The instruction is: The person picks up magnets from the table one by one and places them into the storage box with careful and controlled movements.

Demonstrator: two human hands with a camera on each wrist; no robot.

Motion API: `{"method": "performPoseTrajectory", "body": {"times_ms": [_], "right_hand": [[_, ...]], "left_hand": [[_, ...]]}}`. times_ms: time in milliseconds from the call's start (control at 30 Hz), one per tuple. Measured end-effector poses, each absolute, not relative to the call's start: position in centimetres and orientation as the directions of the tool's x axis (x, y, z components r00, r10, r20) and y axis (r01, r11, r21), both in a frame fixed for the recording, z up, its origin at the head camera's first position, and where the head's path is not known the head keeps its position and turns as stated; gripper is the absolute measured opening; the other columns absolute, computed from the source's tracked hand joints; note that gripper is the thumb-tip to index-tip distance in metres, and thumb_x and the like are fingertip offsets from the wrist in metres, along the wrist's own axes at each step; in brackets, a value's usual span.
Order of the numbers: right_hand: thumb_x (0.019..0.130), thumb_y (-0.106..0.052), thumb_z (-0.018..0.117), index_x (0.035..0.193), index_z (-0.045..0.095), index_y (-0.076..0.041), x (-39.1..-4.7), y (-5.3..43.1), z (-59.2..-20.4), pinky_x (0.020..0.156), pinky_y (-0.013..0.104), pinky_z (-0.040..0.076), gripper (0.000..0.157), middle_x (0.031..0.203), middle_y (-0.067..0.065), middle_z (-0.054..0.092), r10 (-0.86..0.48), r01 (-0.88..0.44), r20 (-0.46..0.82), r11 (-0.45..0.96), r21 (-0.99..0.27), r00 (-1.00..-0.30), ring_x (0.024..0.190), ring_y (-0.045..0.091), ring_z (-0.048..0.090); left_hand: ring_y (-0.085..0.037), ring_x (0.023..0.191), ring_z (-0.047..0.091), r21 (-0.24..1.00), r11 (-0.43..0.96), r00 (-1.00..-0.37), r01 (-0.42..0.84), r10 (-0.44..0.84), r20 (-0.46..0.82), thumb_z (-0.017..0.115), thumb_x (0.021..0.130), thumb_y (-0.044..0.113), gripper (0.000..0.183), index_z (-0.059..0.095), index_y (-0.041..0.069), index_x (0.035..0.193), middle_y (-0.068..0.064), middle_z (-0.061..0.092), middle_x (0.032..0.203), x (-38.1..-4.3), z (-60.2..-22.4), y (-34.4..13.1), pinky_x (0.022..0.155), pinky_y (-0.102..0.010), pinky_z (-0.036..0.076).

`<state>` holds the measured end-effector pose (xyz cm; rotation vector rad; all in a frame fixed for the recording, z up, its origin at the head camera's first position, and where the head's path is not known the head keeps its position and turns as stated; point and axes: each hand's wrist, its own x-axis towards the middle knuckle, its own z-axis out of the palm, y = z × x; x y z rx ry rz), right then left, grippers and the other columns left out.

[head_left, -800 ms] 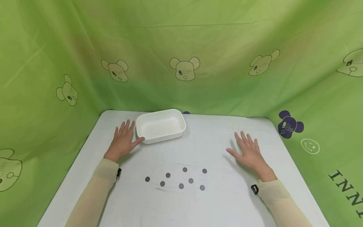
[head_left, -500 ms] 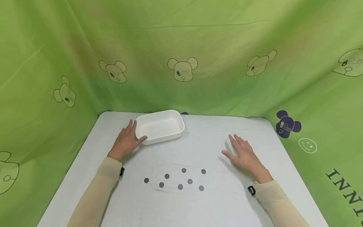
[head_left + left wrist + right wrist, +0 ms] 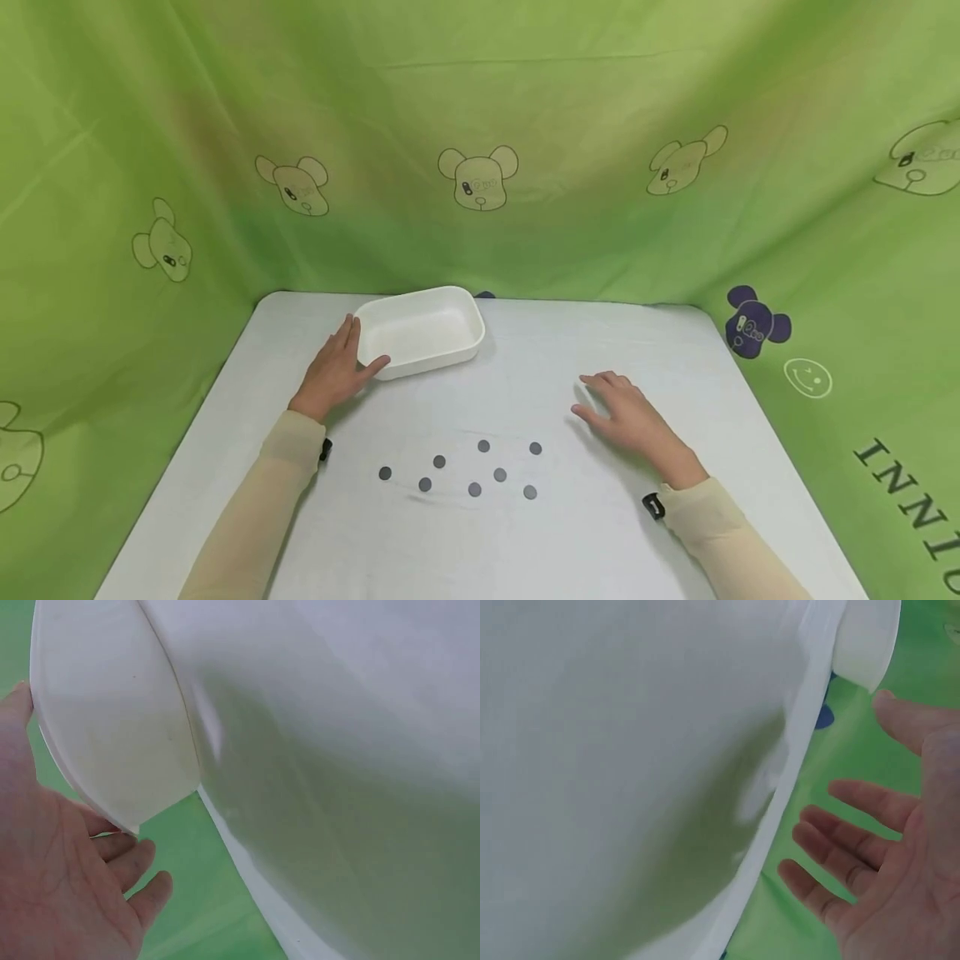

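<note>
A white rectangular tub (image 3: 431,364) with rounded corners stands toward the back left of the table. At its left end is my left hand (image 3: 330,379), fingers along the end wall and thumb by the near rim. In the left wrist view those fingertips (image 3: 139,859) lie right at the tub's rim, only slightly bent. My right hand (image 3: 630,421) hovers over the right part of the table, its fingers relaxed and holding nothing. Nearer the front, several small dark grey discs (image 3: 483,447) lie scattered flat, to the left of that hand.
The white-covered table (image 3: 600,550) has rounded back corners. Green cloth (image 3: 585,250) printed with bear heads hangs behind it and on both sides. A dark strap clip (image 3: 654,505) sits at the right wrist, another clip (image 3: 326,450) at the left.
My left hand has shifted slightly right, closer against the tub's end. The right hand has come left and inward, its fingers less spread. Discs and tub stay put.
</note>
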<state>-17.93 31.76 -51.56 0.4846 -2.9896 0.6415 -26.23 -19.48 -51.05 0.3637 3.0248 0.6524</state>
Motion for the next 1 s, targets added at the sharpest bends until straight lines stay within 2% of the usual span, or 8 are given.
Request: {"method": "performPoseTrajectory", "body": {"times_ms": [200, 467, 700, 1000], "right_hand": [[0.102, -0.033, 0.075, 0.136, 0.069, -0.002, -17.6, 30.3, -51.7, 0.107, 0.06, 0.049, 0.046, 0.127, 0.015, 0.068, -0.344, -0.359, 0.111, 0.845, -0.396, -0.933, 0.124, 0.041, 0.061], [0.098, -0.025, 0.081, 0.119, 0.075, -0.008, -17.0, 28.2, -51.8, 0.1, 0.053, 0.054, 0.027, 0.112, 0.004, 0.07, -0.423, -0.429, 0.108, 0.808, -0.404, -0.9, 0.11, 0.029, 0.066], [0.096, -0.026, 0.082, 0.115, 0.074, -0.011, -16.4, 26.8, -52.3, 0.093, 0.044, 0.055, 0.025, 0.106, -0.003, 0.068, -0.492, -0.475, 0.07, 0.78, -0.407, -0.868, 0.101, 0.018, 0.064], [0.096, -0.028, 0.082, 0.114, 0.075, -0.013, -15.6, 25.6, -52.4, 0.09, 0.041, 0.056, 0.024, 0.104, -0.006, 0.066, -0.535, -0.512, 0.062, 0.76, -0.401, -0.843, 0.098, 0.014, 0.063]], "left_hand": [[-0.041, 0.165, 0.009, 0.37, 0.894, -0.966, 0.254, 0.256, 0.045, 0.048, 0.107, 0.068, 0.105, 0.007, -0.007, 0.168, -0.024, 0.003, 0.178, -26.5, -51.0, -19.5, 0.134, -0.049, 0.006], [-0.04, 0.165, 0.009, 0.338, 0.9, -0.961, 0.274, 0.271, 0.057, 0.048, 0.107, 0.067, 0.104, 0.008, -0.007, 0.168, -0.024, 0.005, 0.178, -26.8, -50.9, -19.6, 0.134, -0.048, 0.005], [-0.038, 0.165, 0.008, 0.345, 0.897, -0.959, 0.278, 0.28, 0.043, 0.048, 0.106, 0.068, 0.105, 0.008, -0.007, 0.168, -0.023, 0.005, 0.178, -27.0, -51.1, -19.4, 0.134, -0.046, 0.005], [-0.039, 0.165, 0.009, 0.353, 0.884, -0.95, 0.305, 0.309, 0.048, 0.05, 0.106, 0.067, 0.105, 0.008, -0.007, 0.168, -0.022, 0.005, 0.178, -27.1, -51.1, -18.3, 0.134, -0.046, 0.005]]}}
